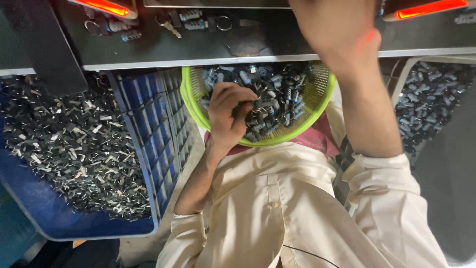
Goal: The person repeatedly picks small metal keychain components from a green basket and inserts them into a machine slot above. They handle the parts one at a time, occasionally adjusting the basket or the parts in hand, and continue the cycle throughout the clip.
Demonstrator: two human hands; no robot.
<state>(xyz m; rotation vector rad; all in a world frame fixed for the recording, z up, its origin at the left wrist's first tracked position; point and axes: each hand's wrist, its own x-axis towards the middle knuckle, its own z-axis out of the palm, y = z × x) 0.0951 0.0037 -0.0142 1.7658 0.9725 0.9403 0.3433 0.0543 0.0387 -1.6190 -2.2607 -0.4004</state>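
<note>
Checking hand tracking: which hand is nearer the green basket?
Left. The left hand is inside the green basket, fingers in the small parts; the right hand is up over the dark bench.

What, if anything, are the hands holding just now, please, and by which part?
The left hand pinches small metal parts in the green basket; which part cannot be told. The right hand holds nothing visible.
</note>
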